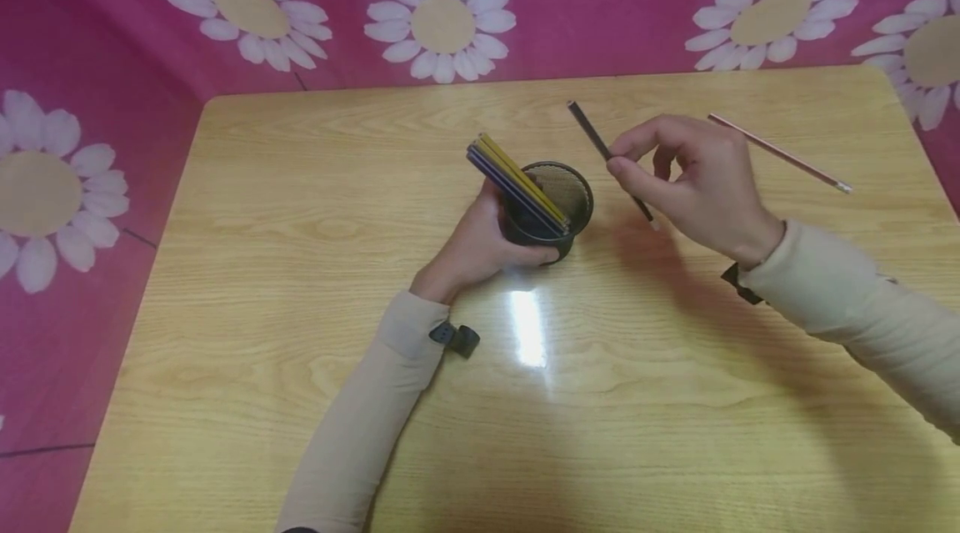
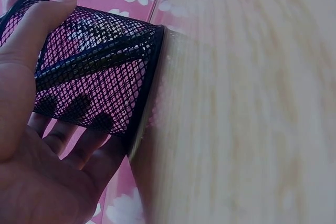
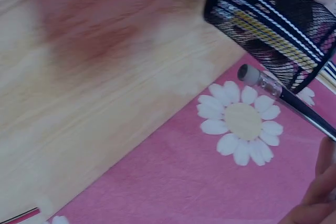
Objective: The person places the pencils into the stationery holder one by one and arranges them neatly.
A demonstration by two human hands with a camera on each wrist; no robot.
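Note:
My left hand grips a black mesh pencil cup round its side, thumb near the rim and fingers behind. Several yellow and dark blue pencils lean to the left inside the cup. Between thumb and forefinger, my right hand pinches a black pencil just right of the cup. Its eraser end points down and shows close beside the mesh in the right wrist view. A red-and-white striped pencil with a white eraser lies on the table beyond my right hand.
The wooden table has a glare spot in front of the cup. Behind it and to the left hangs a pink cloth with large white daisies. Each wrist wears a dark strap-mounted device, such as the left one.

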